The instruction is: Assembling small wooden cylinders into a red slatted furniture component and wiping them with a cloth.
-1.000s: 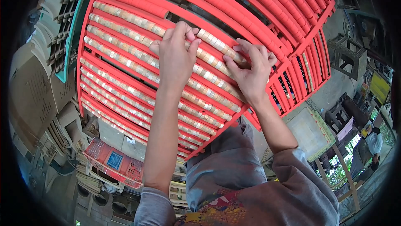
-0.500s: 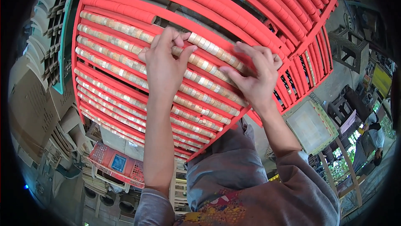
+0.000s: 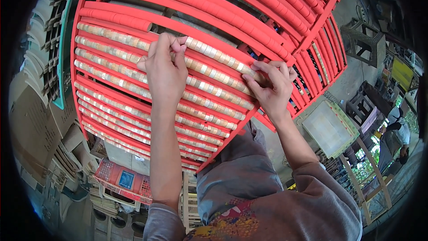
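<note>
A large red slatted rack [image 3: 223, 48] spreads before me, its channels filled with rows of small tan-and-white disc-like pieces [image 3: 120, 57]. My left hand [image 3: 167, 74] has thumb and forefinger pinched together at the left end of the uppermost tan row [image 3: 214, 54]. Farther right, my right hand [image 3: 273, 85] closes its thumb and fingers around that row's other end. The fingers partly hide both ends, and I cannot tell whether the row is lifted off the rack. Left of my left hand, a row of red pieces [image 3: 116, 18] ends in the same channel.
A second red rack section [image 3: 318, 63] adjoins on the right, near a pale shallow tray [image 3: 327, 127]. Below the rack at left is a red perforated basket [image 3: 125, 178]. Cardboard [image 3: 35, 120] stands far left. Another person [image 3: 399, 127] is at the far right.
My right hand's fingers have come down and closed at the row's right end. My left thumb has moved up against the forefinger. The whole scene has shifted slightly left.
</note>
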The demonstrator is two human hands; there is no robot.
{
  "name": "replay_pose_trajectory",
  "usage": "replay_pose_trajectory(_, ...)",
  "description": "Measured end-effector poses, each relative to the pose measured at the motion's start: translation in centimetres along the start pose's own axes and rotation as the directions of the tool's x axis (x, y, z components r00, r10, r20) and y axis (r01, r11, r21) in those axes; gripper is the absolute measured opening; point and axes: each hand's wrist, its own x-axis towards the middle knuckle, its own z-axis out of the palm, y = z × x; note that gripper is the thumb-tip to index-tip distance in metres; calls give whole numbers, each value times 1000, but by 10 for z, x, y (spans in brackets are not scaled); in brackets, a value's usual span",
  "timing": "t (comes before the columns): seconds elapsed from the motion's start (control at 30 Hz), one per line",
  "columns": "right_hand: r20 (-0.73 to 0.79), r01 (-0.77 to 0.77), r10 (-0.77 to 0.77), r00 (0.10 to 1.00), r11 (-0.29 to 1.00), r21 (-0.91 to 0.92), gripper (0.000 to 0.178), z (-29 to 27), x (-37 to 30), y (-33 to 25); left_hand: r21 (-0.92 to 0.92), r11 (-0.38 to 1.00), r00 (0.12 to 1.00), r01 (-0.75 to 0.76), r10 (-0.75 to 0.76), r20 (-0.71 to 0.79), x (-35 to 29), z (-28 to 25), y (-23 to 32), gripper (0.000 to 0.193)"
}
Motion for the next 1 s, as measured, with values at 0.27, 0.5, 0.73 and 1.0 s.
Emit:
replay_pose_trajectory(0.27, 59, 28, -27, 998, 999, -27, 42, -8, 0, -5, 136, 986, 994, -93, 100, -48, -5, -9, 2, 14)
replay_pose_trajectory(0.5, 146, 165, -179, 973, 981, 105, 22, -4, 43, -42, 28, 1000, 973, 10, -3, -231, -84, -55, 9, 19)
replay_pose_trajectory(0.73, 265, 598, -600, 754, 795, 99, 27, 53, 115, -75, -209, 966, 932, 154, -212, -294, -248, -70, -15, 17)
replay_pose_trajectory(1.0, 668, 639, -453, 590, 768, -43, 47, 62, 131, -80, -522, 796, 778, 306, -525, -344, -398, -68, -64, 19)
